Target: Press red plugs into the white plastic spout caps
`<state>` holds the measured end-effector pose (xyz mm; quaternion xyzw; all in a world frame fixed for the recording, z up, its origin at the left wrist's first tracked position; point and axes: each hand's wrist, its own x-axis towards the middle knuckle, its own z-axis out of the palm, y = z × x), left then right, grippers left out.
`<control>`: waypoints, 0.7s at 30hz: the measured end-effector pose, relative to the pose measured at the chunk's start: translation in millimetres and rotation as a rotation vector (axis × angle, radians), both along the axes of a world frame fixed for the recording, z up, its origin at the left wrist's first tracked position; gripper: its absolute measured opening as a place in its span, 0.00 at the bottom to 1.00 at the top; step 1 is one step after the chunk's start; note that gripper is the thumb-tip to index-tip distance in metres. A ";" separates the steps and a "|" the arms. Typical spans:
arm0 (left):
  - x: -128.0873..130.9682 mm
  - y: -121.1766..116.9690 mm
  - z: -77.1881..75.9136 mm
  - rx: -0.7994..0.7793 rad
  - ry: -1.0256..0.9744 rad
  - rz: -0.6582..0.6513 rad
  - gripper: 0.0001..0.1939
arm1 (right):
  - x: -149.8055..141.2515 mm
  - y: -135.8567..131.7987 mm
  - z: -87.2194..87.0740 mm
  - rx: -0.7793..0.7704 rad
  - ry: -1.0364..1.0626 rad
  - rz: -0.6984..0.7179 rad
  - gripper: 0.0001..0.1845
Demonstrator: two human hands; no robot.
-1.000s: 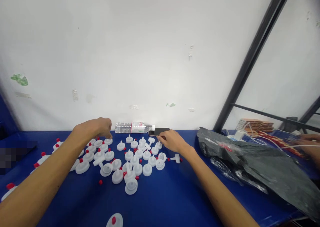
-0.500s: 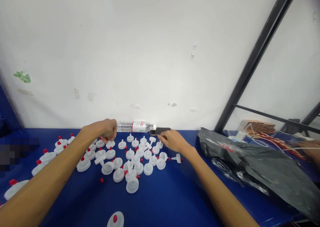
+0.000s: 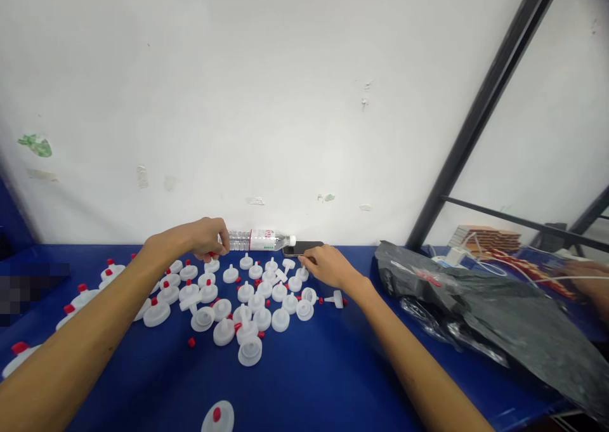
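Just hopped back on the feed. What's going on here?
The person's left hand is bent above a translucent white plastic spouted lid, a bit of red at its fingertips; the grip is unclear. The right hand is beside a flat black phone. On the blue table, many lids at left wear red caps; many in the middle have bare spouts.

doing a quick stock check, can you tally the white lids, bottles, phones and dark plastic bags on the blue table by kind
White lids: at least 30, some overlapped
Bottle: 1
Phone: 1
Dark plastic bag: 1
Total: at least 33
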<state>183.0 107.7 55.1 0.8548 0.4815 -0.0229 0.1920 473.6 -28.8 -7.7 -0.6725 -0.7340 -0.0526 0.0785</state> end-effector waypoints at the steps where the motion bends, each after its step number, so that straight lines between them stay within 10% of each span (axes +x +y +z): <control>1: 1.2 -1.8 0.2 -0.047 0.022 -0.003 0.14 | 0.1 0.1 -0.1 0.000 0.000 0.001 0.21; 7: 7.5 -12.0 4.8 -0.200 0.028 -0.019 0.19 | -0.2 0.2 -0.2 0.003 -0.005 0.001 0.20; 14: -8.9 -8.6 18.2 0.048 0.213 0.196 0.18 | -0.5 -0.8 0.7 -0.002 -0.004 -0.003 0.20; 21: -15.8 1.3 1.0 -0.081 0.419 0.273 0.12 | -0.9 0.5 0.3 -0.009 0.000 0.000 0.21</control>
